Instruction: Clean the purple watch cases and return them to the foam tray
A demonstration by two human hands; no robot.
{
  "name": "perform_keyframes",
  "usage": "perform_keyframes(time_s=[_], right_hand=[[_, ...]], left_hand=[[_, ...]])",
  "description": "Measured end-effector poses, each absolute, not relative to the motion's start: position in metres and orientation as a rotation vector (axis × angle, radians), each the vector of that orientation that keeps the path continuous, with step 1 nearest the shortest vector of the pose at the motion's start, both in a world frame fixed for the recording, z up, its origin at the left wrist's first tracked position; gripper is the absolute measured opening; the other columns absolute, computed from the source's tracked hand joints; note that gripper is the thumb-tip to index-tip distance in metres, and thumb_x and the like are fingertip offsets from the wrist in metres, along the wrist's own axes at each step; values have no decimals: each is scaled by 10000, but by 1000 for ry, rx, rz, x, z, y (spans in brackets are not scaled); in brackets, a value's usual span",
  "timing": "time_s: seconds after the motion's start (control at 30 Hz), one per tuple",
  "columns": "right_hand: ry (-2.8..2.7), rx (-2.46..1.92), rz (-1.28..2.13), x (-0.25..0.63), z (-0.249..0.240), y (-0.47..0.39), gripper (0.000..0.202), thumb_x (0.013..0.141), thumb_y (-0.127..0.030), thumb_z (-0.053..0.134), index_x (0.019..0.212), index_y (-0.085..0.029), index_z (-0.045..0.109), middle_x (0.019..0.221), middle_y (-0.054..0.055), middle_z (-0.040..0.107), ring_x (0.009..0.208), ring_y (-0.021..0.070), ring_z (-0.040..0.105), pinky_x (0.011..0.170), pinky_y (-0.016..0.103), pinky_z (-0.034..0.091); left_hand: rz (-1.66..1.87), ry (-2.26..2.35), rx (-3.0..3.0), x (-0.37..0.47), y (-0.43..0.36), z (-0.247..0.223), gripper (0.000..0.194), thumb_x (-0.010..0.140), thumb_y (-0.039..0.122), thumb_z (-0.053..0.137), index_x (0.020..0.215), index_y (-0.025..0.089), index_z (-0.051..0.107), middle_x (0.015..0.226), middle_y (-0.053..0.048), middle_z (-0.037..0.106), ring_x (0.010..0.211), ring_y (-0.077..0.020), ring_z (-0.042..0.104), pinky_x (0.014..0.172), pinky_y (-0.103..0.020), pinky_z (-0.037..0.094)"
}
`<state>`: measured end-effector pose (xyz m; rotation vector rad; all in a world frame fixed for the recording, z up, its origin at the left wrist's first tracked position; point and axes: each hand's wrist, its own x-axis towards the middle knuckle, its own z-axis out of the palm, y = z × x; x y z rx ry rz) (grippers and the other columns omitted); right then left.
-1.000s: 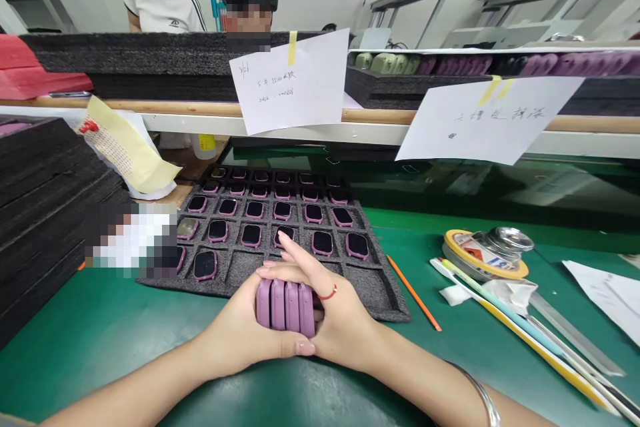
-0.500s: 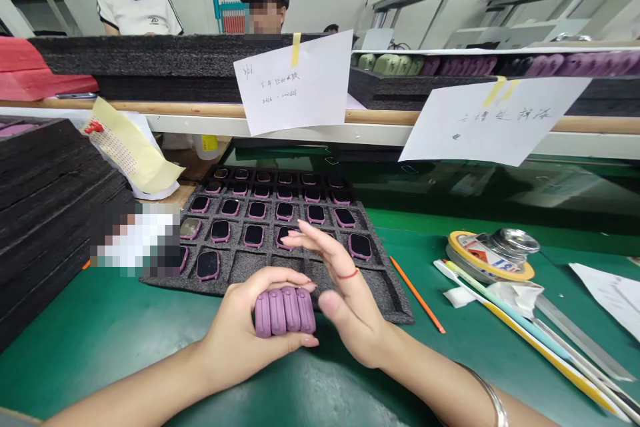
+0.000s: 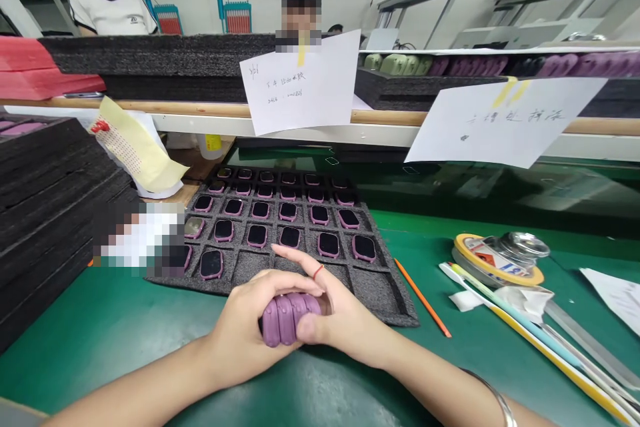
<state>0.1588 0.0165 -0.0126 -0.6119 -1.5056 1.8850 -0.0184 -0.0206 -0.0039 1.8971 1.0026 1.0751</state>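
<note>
A short row of purple smartwatch bodies (image 3: 281, 321), pressed face to face, rests in my left hand (image 3: 239, 325), which wraps round it from the left. My right hand (image 3: 345, 320) closes on the row's right end; its thumb lies across the front, and one finger stretches out over the tray. The other right fingertips are partly hidden behind the row. Just beyond both hands lies a black foam tray (image 3: 383, 288) with rows of compartments. Most compartments hold a purple-cased smartwatch with a dark screen, such as one watch (image 3: 212, 264) in the nearest row.
To the right lie an orange stick (image 3: 423, 297), toothbrushes (image 3: 520, 327) and a round yellow-rimmed tin (image 3: 497, 260). Stacked black foam trays (image 3: 55, 213) stand at the left. A shelf edge (image 3: 210, 121) with taped paper notes crosses behind. Two people are beyond it.
My right hand has come in from the right, from open and apart to closing on the row of watch bodies. The left hand keeps its hold. The view has shifted slightly.
</note>
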Motion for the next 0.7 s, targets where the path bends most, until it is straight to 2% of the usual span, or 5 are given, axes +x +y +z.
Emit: perform_keyframes(time_s=[0.27, 0.37, 0.43, 0.57, 0.7], right_hand=[[-1673, -664, 1345, 150, -12, 6, 1100, 666, -243, 889, 1563, -284, 254, 1112, 61, 748, 1042, 269, 726, 1027, 477, 538], [-1736, -624, 1137, 154, -13, 9, 1117, 665, -209, 884, 1571, -307, 239, 1097, 34, 754, 1058, 263, 722, 1051, 471, 523], [-1763, -581, 1032, 156, -13, 12, 1118, 682, -216, 883, 1576, -315, 219, 1122, 32, 750, 1069, 255, 724, 1051, 449, 530], [-1848, -535, 843, 159, -15, 17, 865, 750, -307, 853, 1490, -272, 406, 1310, 105, 682, 1106, 276, 719, 1050, 446, 544], [-1869, -492, 801, 159, -18, 19, 772, 765, -300, 848, 1441, -270, 475, 1386, 114, 635, 1151, 285, 700, 1071, 451, 538]], left_hand=[[1155, 910, 2029, -20, -18, -16, 807, 878, 208, 702, 1520, 430, 266, 1558, -66, 348, 1466, -295, 330, 1215, -476, 273], [1086, 949, 1798, -17, -21, -13, 1140, 719, 244, 879, 1540, 453, 117, 1662, -82, 132, 1504, -344, 260, 1219, -535, 248], [1022, 896, 1490, -15, -22, -7, 1329, 585, 302, 966, 1552, 412, 61, 1649, -131, 188, 1481, -365, 313, 1196, -546, 291], [900, 762, 1083, -12, -17, 4, 836, 652, 354, 918, 1360, 226, 491, 1262, -124, 643, 1210, -322, 611, 1049, -480, 472], [907, 778, 1114, -10, -14, 9, 440, 658, 235, 899, 1033, 182, 675, 994, -40, 722, 990, -241, 679, 913, -380, 543]])
